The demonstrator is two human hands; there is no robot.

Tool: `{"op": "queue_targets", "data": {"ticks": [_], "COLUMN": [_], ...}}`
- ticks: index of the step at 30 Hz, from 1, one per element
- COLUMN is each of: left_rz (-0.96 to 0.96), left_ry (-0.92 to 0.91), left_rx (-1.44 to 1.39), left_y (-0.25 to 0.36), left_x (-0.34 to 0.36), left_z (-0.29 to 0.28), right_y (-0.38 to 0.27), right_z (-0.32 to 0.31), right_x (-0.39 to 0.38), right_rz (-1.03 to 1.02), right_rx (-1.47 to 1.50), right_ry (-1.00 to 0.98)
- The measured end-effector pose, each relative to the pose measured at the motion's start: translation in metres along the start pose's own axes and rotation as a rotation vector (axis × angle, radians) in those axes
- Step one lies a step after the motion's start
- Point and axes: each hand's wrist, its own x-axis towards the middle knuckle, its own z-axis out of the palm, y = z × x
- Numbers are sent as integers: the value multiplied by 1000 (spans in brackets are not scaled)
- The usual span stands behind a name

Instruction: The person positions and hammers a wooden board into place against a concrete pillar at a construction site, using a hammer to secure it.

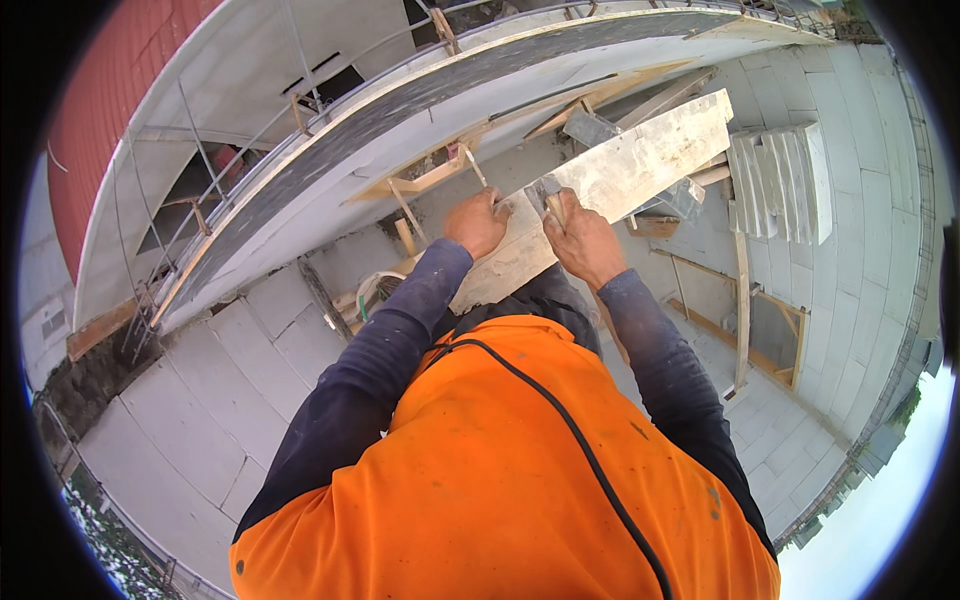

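My left hand (478,225) is closed at the near left part of a pale, stained plank (660,150), beside a thin pale stick; what its fingers grip is unclear. My right hand (582,240) is closed on a wooden-handled metal tool (550,200), whose grey blade lies against the plank just right of my left hand. The plank slants up to the right, with its lower end near my orange-shirted body.
A stack of pale blocks (780,180) is at right, with timber frames (785,335) below. Pale block walls (230,390) surround the spot. A long curved slab edge (270,180) with thin metal bars runs across upper left, beside a red corrugated sheet (110,110).
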Motion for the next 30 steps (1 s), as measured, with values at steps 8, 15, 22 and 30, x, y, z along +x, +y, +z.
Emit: {"op": "queue_targets", "data": {"ticks": [8,15,22,30], "left_rz": [32,-2,-113,111], "left_ry": [102,65,58,48], "left_rx": [-11,-40,-105,-74], "left_y": [-1,-5,-17,-8], "left_x": [-5,-9,-12,7], "left_z": [4,12,-13,-29], "right_y": [-1,-19,59,147], "right_z": [10,2,56,-4], "right_x": [3,2,-84,-139], "right_rz": [-38,-17,175,897], "right_rx": [-26,-143,-369,649], "right_ry": [-15,-82,-460,72]}}
